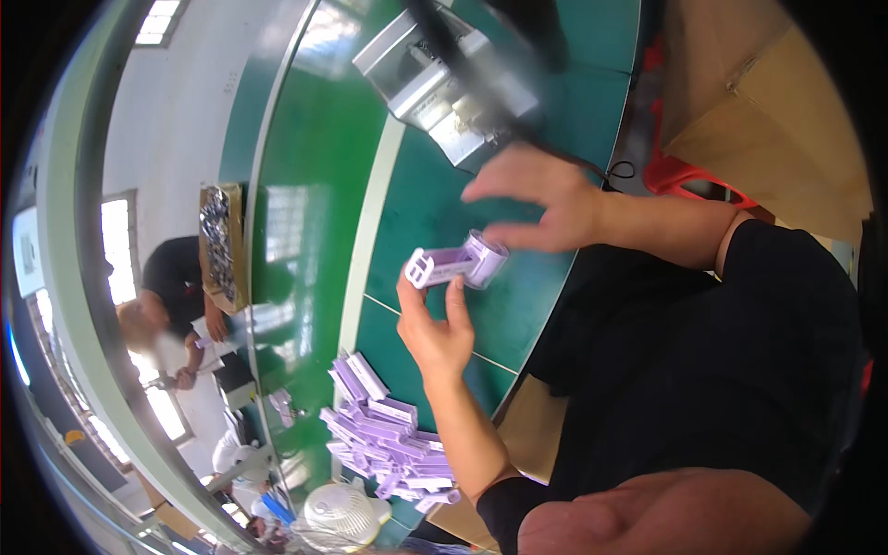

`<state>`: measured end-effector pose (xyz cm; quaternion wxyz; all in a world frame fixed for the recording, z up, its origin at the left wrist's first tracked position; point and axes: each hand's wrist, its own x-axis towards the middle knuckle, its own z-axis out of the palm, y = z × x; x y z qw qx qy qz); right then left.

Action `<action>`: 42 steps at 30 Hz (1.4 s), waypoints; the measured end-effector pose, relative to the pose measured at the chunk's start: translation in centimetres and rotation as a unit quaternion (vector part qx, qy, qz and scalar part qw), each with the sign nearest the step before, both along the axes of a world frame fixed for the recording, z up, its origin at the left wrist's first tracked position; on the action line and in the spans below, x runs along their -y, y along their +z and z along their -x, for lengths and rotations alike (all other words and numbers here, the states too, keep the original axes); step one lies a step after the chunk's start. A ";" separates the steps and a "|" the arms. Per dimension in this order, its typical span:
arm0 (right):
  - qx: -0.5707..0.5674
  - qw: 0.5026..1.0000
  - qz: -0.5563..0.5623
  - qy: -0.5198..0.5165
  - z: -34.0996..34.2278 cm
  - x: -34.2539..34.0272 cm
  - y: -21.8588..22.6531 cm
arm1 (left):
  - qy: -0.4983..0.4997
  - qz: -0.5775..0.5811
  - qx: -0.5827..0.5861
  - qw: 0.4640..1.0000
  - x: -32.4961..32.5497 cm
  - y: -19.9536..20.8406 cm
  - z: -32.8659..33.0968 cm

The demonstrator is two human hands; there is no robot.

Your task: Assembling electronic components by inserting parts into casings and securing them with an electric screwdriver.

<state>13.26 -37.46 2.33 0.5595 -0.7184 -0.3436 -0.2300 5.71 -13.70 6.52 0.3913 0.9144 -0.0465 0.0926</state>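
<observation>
My left hand [437, 335] holds a light purple plastic part [446, 265] between thumb and fingers, over the green table. The part is long and narrow, with a white slotted end and a round, ring-like end [486, 259]. My right hand [546, 199], a little smeared by motion, is just beyond the round end with its thumb and fingers apart; nothing shows in it. Next to my left forearm lies a heap of similar purple parts [388, 435].
A metal box-shaped machine [444, 92] stands on the green table [421, 194] past my right hand, a dark blurred bar above it. Across the bench, a person [171, 287] works beside a cardboard tray [239, 250]. A white fan [340, 513], a red stool [689, 176] and cardboard boxes [777, 120] are around.
</observation>
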 end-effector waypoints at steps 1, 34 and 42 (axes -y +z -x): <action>-0.022 0.997 -0.017 -0.070 0.2 1.5 0.3 | -0.033 0.026 -0.021 0.999 0.0 -0.3 -0.6; -0.157 0.917 -0.312 0.194 -5.4 -0.3 13.9 | -0.044 0.444 -0.055 0.893 1.9 -3.3 -4.1; -0.161 0.923 -0.270 0.221 -4.0 -0.7 16.8 | -0.049 0.459 -0.060 0.885 2.8 -3.4 -4.1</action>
